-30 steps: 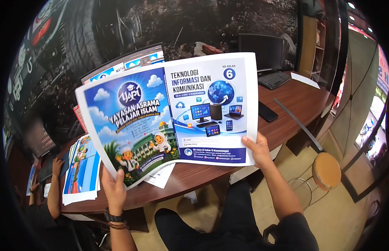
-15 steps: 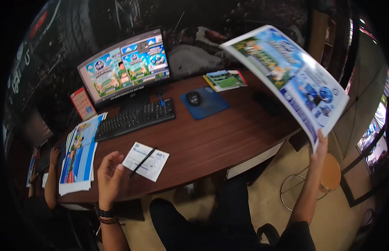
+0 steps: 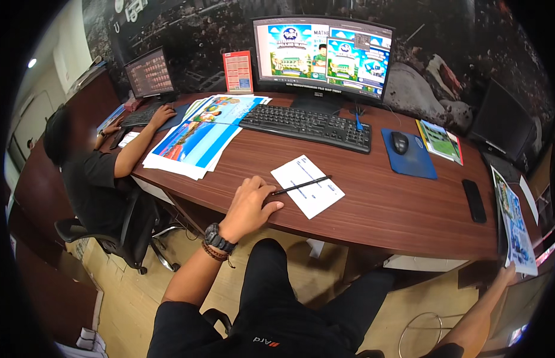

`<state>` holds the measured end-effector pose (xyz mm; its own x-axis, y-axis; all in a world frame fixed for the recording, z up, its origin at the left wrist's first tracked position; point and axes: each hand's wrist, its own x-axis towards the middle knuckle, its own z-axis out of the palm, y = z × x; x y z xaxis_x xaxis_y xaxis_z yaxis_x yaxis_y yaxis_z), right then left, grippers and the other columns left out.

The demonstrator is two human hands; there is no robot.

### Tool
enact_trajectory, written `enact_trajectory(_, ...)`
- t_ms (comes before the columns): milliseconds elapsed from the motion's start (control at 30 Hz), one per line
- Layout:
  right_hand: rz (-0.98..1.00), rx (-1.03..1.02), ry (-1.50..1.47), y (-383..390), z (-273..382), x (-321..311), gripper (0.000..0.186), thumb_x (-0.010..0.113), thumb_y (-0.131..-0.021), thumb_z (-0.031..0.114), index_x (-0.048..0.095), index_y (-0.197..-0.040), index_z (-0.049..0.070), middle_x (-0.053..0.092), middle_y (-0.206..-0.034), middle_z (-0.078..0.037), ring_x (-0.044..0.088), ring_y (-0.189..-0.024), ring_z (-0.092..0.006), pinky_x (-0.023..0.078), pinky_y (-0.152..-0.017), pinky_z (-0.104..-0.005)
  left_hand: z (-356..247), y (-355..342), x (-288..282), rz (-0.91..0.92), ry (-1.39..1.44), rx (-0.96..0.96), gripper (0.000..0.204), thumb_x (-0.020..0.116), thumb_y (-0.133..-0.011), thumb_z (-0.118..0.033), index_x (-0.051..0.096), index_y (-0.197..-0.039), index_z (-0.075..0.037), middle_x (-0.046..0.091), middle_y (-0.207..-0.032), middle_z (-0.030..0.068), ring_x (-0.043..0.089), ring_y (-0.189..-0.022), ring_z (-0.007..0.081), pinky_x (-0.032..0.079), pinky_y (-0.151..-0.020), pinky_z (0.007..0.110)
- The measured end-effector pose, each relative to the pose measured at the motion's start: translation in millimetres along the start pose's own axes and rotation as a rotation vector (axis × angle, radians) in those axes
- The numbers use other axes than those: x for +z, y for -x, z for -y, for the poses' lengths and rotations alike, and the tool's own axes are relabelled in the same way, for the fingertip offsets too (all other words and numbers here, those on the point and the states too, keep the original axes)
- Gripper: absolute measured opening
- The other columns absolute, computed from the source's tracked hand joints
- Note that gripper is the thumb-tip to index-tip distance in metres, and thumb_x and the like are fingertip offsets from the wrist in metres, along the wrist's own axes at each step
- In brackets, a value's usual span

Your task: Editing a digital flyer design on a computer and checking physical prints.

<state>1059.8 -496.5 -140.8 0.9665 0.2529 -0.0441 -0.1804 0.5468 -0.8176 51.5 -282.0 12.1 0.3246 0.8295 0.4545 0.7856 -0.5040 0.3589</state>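
At the desk's right end my right hand [image 3: 503, 278] pinches the lower edge of a colourful printed sheet [image 3: 516, 230], which is tilted along that side. My left hand [image 3: 251, 203] rests at the desk's front edge, its thumb apart from loosely bent fingers. Its fingertips come close to the end of a black pen [image 3: 307, 184]; whether they touch it I cannot tell. That pen lies across a white paper form [image 3: 302, 206]. A stack of printed sheets [image 3: 191, 143] lies to the left of the form.
Behind stand a monitor [image 3: 324, 89] and a black keyboard [image 3: 313, 127]. A mouse [image 3: 400, 142] sits on a blue mouse pad [image 3: 412, 164], near a black phone [image 3: 473, 201] and a green-covered booklet [image 3: 440, 140]. At the left a co-worker [image 3: 89, 185] sits at another keyboard.
The printed sheet and my right hand have gone from raised above the desk down to its right end. My left hand has lowered towards the pen and turned palm down. The view has shifted left.
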Motion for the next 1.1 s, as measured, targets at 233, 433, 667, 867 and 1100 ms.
enact_trajectory(233,0.115,0.143,-0.095,37,35,32,0.027,0.063,-0.091,0.005,0.059,-0.116,-0.003,0.068,-0.108,-0.016,0.069,-0.093,-0.0289,0.062,-0.08,-0.0397,7,-7,23,-0.149,0.022,0.027,0.013,0.074,-0.08,-0.012,0.067,-0.083,-0.001,0.059,-0.083,0.0099,0.054,-0.084,0.0294,0.045,-0.076,0.04)
enact_trajectory(433,0.253,0.279,0.101,126,60,56,0.034,0.065,-0.088,0.015,0.056,-0.115,-0.004,0.068,-0.107,-0.018,0.07,-0.093,-0.0292,0.063,-0.074,-0.0359,11,-11,30,-0.222,0.072,-0.001,0.018,0.078,-0.077,-0.017,0.067,-0.078,-0.003,0.059,-0.077,0.008,0.055,-0.079,0.0273,0.046,-0.072,0.039)
enact_trajectory(667,0.191,0.115,0.302,195,80,47,0.056,0.065,-0.092,0.025,0.042,-0.137,0.0,0.049,-0.133,-0.022,0.056,-0.118,-0.0317,0.054,-0.092,-0.0341,15,-11,33,-0.317,0.12,0.077,0.019,0.077,-0.079,-0.024,0.07,-0.078,-0.006,0.059,-0.081,0.0089,0.056,-0.082,0.0292,0.046,-0.073,0.041)
enact_trajectory(867,0.454,-0.115,0.398,357,19,142,0.044,0.054,-0.1,0.02,0.044,-0.141,0.008,0.059,-0.124,-0.012,0.061,-0.111,-0.0203,0.049,-0.094,-0.0297,16,4,25,-0.212,0.105,0.04,0.019,0.075,-0.081,-0.029,0.077,-0.088,-0.011,0.058,-0.086,0.004,0.054,-0.088,0.0251,0.044,-0.079,0.04)
enact_trajectory(1100,0.941,-0.682,0.727,595,-58,263,0.023,0.056,-0.092,0.004,0.063,-0.114,0.0,0.066,-0.102,-0.012,0.064,-0.096,-0.0204,0.049,-0.086,-0.0324,12,0,29,-0.172,0.093,0.158,0.022,0.075,-0.081,-0.032,0.077,-0.089,-0.012,0.06,-0.091,0.0049,0.054,-0.09,0.0254,0.044,-0.082,0.04)
